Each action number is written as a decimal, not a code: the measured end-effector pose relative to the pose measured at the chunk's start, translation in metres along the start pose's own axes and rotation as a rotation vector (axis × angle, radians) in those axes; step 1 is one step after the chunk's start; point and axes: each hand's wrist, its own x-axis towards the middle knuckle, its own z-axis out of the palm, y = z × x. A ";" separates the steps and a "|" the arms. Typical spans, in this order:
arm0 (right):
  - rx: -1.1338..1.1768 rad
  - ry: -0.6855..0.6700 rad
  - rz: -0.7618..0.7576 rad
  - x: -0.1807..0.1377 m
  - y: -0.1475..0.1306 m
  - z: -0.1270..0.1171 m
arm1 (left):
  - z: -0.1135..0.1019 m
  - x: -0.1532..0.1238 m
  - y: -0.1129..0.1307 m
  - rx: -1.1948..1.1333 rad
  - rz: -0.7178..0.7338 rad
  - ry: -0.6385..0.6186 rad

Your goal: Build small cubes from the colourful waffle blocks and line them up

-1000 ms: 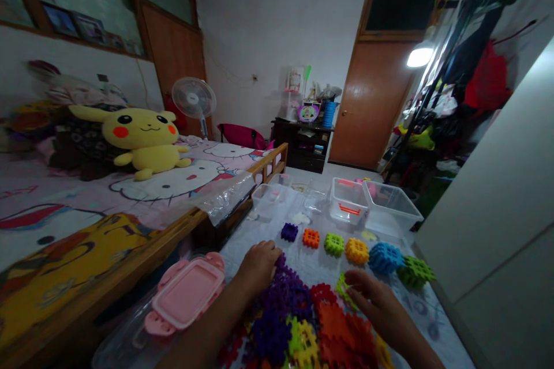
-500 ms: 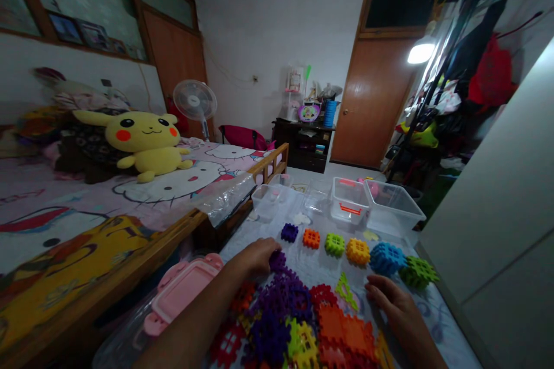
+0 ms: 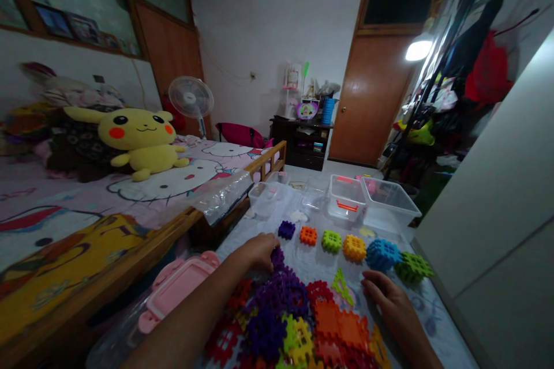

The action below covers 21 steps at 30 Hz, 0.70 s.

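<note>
Where the left hand [image 3: 259, 251] curls: eleven o'clock on purple pieces [image 3: 277, 291]; cannot tell if gripping.
Right hand [image 3: 388, 297]: loosely spread, three o'clock from green triangle [image 3: 341, 280].
Purple pieces: six o'clock in view.

The left hand [image 3: 258, 252] and left forearm [image 3: 193, 312], lower centre, were bare, tapering at the wrist; lower right, the right hand [image 3: 386, 293] and right forearm [image 3: 416, 337] were also bare.
</note>
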 end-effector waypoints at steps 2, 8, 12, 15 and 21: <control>0.003 0.008 0.006 0.000 0.001 0.001 | -0.002 0.000 0.002 0.025 0.018 -0.007; 0.051 -0.009 0.008 -0.002 0.002 0.002 | -0.002 -0.002 -0.002 0.069 0.004 0.048; 0.028 0.004 -0.013 -0.002 -0.001 0.003 | -0.004 0.005 -0.027 0.065 -0.090 0.138; -0.008 0.018 -0.032 -0.002 -0.004 0.004 | -0.007 0.016 -0.046 0.058 -0.154 0.185; -0.045 0.033 -0.054 -0.002 -0.006 0.005 | -0.008 0.034 -0.053 0.041 -0.179 0.199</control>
